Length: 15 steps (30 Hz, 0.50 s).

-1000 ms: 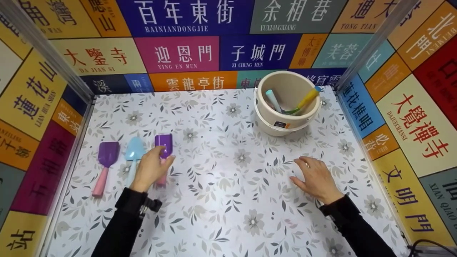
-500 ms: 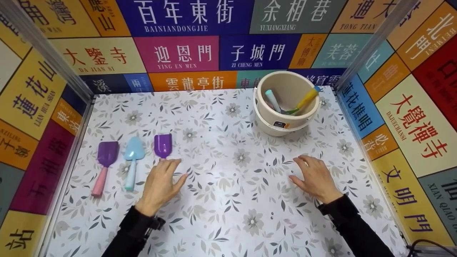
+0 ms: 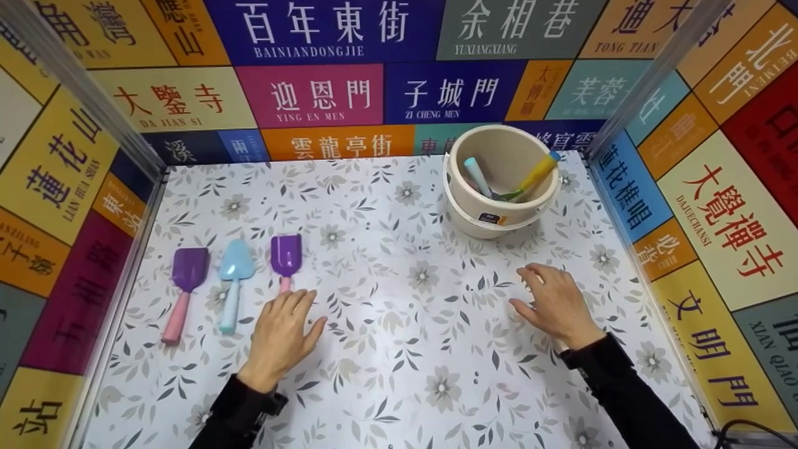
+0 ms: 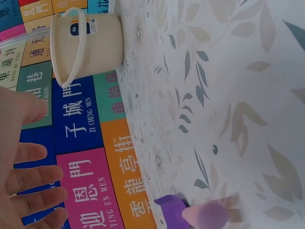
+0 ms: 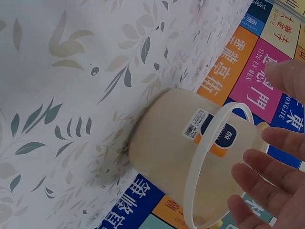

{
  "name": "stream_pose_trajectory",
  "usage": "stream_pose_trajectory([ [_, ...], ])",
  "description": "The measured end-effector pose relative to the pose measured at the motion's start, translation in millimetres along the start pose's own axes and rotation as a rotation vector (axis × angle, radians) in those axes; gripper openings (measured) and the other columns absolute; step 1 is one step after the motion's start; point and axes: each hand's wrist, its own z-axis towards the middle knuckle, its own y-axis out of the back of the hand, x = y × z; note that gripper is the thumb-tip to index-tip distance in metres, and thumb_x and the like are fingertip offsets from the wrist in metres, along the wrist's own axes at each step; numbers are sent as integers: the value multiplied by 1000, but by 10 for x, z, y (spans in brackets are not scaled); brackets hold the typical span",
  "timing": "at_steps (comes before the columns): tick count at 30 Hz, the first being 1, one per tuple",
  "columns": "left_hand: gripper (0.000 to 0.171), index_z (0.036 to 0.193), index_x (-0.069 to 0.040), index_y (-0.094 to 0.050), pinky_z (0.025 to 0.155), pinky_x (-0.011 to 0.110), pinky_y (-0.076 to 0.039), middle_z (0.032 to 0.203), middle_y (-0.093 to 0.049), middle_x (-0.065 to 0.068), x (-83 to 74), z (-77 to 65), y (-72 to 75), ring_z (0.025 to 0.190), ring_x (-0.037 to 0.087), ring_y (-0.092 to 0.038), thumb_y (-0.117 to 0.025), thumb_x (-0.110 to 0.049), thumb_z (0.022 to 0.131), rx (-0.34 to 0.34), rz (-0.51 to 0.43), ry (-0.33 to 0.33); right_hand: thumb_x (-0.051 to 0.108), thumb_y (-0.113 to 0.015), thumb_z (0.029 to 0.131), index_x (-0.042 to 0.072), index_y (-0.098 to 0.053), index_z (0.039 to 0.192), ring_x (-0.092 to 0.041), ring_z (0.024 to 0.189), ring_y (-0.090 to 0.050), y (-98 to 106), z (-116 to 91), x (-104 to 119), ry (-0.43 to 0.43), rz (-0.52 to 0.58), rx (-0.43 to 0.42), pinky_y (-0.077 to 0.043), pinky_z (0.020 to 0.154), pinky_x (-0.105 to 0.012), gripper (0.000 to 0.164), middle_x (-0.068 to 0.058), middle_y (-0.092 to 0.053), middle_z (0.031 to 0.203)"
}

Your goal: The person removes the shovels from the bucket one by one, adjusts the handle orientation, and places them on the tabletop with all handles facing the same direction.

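My left hand [image 3: 282, 337] holds nothing; its fingers are loosely extended over the pink handle of a small purple shovel [image 3: 286, 254], hiding much of that handle in the head view. In the left wrist view the pink handle end [image 4: 212, 215] shows apart from the fingers. To its left lie a light blue trowel [image 3: 236, 262] and a purple shovel with a pink handle [image 3: 189, 271]. My right hand [image 3: 557, 305] is empty with relaxed fingers, in front of a cream bucket [image 3: 492, 218]. Inside the bucket are a tool with a light blue handle [image 3: 477, 174] and one with a yellow handle [image 3: 539, 169].
The tools and bucket stand on a table [image 3: 399, 374] with a leaf and flower print. Panels with colourful street-name signs [image 3: 318, 93] wall it at the back and both sides. The bucket's white bail handle [image 5: 209, 157] hangs down in front. A black cable [image 3: 748, 424] lies at the lower right.
My left hand has let go of the small purple shovel and drawn back toward me, leaving it beside the blue trowel. My right hand has shifted slightly up and to the right.
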Motion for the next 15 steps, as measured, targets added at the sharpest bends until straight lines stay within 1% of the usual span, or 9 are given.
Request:
stream_pose_trajectory([
  [3,50,121,1,-70,81,49,-59,112,-74,20,15,-14,-6,102,37,-69,-86,-26,82,-6,-4,6,28,-87,79,-3,-66,121,-48,101,-66,89,91,-21,-5,6,13,-56,82,-62,56,-28,-67,115],
  [6,50,120,0,-71,80,49,-59,111,-74,19,25,-21,-11,102,37,-69,-86,-27,81,-12,-2,9,28,-86,81,-5,-65,123,-50,106,-65,247,248,-54,-25,15,41,-55,89,-65,57,-30,-67,120],
  [10,51,121,0,-71,81,49,-59,112,-74,19,27,-34,-15,102,37,-69,-86,-27,81,-3,-9,16,24,-86,83,-5,-64,125,-53,114,-63,535,543,-135,-46,5,70,-51,99,-70,56,-34,-65,126],
  [13,51,122,0,-70,82,50,-59,112,-74,20,21,-43,-15,103,37,-68,-85,-27,81,8,-23,22,22,-87,82,-6,-62,128,-54,117,-63,735,797,-215,-50,-20,71,-49,102,-71,59,-35,-64,128],
  [15,51,123,0,-70,83,50,-59,113,-74,20,17,-44,-17,103,38,-68,-85,-27,82,16,-34,25,21,-88,83,-5,-62,130,-55,118,-62,833,968,-272,-57,-39,72,-49,102,-72,60,-35,-63,130],
])
